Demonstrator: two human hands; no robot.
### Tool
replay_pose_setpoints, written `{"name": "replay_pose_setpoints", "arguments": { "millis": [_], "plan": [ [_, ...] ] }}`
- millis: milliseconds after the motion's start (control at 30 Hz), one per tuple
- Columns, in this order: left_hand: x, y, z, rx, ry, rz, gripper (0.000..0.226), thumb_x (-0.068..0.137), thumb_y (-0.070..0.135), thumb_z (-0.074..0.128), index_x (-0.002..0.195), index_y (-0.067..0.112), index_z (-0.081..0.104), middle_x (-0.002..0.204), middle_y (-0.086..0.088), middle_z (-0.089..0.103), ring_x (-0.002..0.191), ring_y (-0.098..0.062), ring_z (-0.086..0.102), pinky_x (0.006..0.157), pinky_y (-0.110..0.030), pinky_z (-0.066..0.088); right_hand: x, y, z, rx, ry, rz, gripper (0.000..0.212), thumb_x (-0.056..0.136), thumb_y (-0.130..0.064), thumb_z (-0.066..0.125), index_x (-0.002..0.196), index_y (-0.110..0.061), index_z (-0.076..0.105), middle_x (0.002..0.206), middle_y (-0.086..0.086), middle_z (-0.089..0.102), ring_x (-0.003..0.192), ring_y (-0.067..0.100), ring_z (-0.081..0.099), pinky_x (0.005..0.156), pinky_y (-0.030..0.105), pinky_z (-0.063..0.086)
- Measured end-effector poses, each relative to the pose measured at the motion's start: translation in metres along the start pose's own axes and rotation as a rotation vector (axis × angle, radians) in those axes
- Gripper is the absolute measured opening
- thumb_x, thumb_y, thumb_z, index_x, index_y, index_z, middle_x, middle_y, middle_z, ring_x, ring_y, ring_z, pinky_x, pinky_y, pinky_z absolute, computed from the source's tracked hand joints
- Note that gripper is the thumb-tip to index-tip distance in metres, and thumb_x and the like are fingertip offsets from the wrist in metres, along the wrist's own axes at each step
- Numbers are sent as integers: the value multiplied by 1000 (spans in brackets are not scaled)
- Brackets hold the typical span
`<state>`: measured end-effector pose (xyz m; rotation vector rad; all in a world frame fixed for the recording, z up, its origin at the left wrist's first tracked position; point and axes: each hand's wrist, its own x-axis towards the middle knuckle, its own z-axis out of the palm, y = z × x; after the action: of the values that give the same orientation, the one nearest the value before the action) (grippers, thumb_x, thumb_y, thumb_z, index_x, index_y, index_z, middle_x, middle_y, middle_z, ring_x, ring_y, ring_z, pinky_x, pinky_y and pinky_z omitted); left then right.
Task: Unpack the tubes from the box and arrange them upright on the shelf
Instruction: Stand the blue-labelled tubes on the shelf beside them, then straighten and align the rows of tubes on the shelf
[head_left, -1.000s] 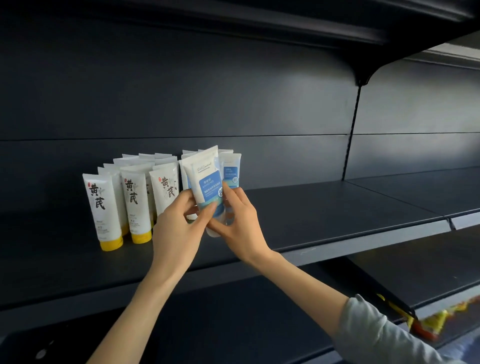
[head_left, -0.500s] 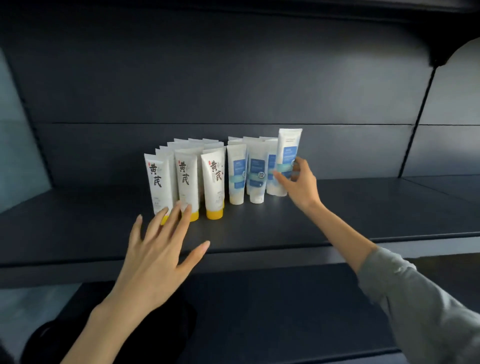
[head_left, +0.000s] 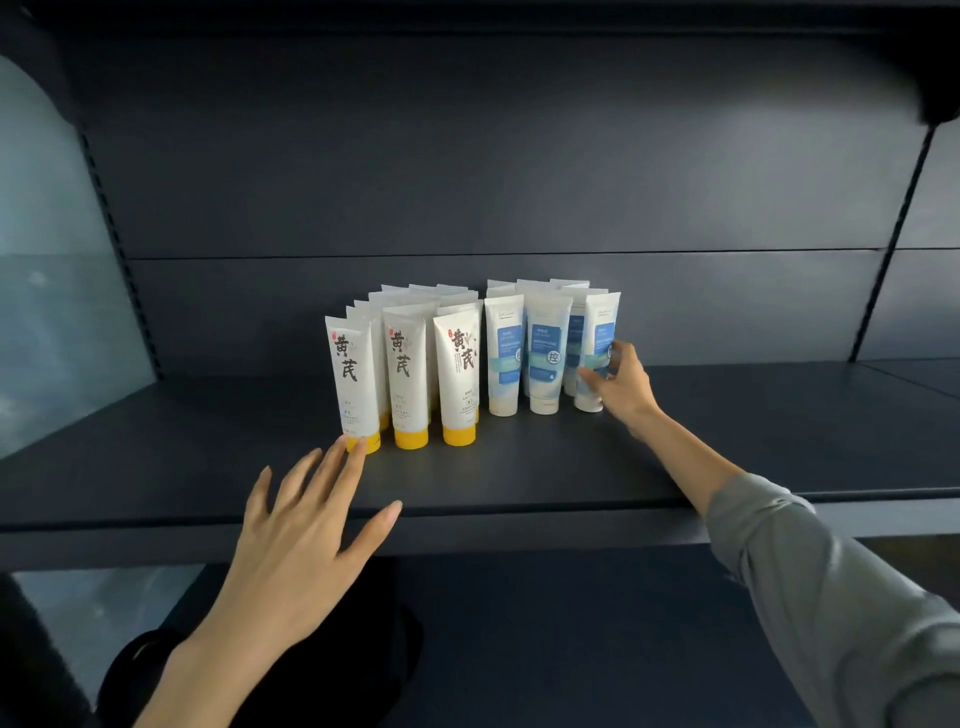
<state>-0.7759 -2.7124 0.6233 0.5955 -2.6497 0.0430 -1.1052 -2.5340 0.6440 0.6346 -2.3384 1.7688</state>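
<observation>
Left hand (head_left: 296, 540): grip empty, fingers spread, hovering just before the yellow-capped tubes (head_left: 408, 374).
Blue-label tubes (head_left: 543, 353): stood cap-down on the shelf (head_left: 519, 478), immediately left of the right grip.
Right hand (head_left: 621, 387): grip closed around the end tube (head_left: 597, 338).
Technique: seat the cap flat, square it with its 2 front neighbours, then release gently.

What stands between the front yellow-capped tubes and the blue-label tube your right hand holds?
In the head view, two white-capped blue-label tubes stand upright between the yellow-capped tubes and the tube in the right hand.
</observation>
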Motion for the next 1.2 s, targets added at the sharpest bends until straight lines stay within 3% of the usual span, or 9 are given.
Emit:
{"name": "replay_pose_setpoints", "arguments": {
  "millis": [400, 533, 667, 800, 933, 1000, 1067, 1200],
  "plan": [
    [-5, -17, -4, 12, -10, -19, 112, 54, 78, -36, 149, 29, -6, 159, 10, 4, 146, -8, 4, 118, -41, 4, -3, -2, 3, -26, -5, 58, 60, 89, -18, 65, 139, -9, 34, 136, 10, 49, 120, 23, 50, 99, 37, 43],
    [-9, -32, -13, 3, -20, -33, 110, 53, 80, -34, 148, 31, -11, 159, 12, 1, 146, -7, 2, 118, -40, 3, -10, -7, -1, 75, 159, 94, 64, 88, -30, 66, 140, -10, 36, 141, 8, 46, 122, 22, 49, 92, 30, 40],
    [-6, -52, -28, 1, -15, -42, 90, 71, 77, -19, 148, 31, -13, 159, 13, -1, 145, -6, 1, 118, -39, 4, -23, -17, 0, 193, 358, 55, 59, 92, -32, 60, 142, -12, 37, 145, 8, 42, 129, 23, 44, 99, 29, 36],
    [3, -72, -47, -48, -6, -43, 86, 74, 71, 0, 150, 31, -5, 159, 12, 4, 145, -6, 4, 118, -37, 6, -33, -54, 9, 288, 401, -64, 50, 94, -32, 55, 139, -15, 40, 143, 1, 44, 132, 16, 42, 108, 29, 34],
    [27, -87, -66, -107, 25, -37, 83, 78, 69, 10, 151, 30, 1, 159, 9, 9, 145, -10, 9, 118, -36, 10, -38, -104, 23, 384, 361, -228, 42, 95, -31, 55, 133, -16, 48, 132, -4, 53, 121, 7, 49, 87, 2, 38],
    [44, -91, -74, -145, 45, -43, 81, 81, 69, 14, 151, 31, 4, 158, 8, 13, 145, -13, 14, 116, -37, 15, -37, -126, 28, 381, 335, -319, 37, 95, -31, 54, 129, -17, 51, 120, -9, 57, 108, -4, 53, 79, -2, 38],
    [63, -95, -80, -187, 74, -58, 79, 82, 70, 17, 151, 32, 6, 158, 8, 18, 143, -15, 20, 113, -39, 20, -30, -144, 33, 368, 324, -395, 33, 96, -30, 53, 126, -16, 53, 113, -11, 58, 100, -8, 55, 82, 2, 41],
    [111, -102, -90, -253, 87, -123, 80, 79, 76, 16, 150, 39, 7, 155, 8, 26, 141, -20, 26, 107, -47, 29, 3, -170, 43, 367, 267, -457, 23, 96, -30, 54, 116, -19, 56, 108, -8, 60, 100, 7, 57, 95, 32, 49]
  ]
}}
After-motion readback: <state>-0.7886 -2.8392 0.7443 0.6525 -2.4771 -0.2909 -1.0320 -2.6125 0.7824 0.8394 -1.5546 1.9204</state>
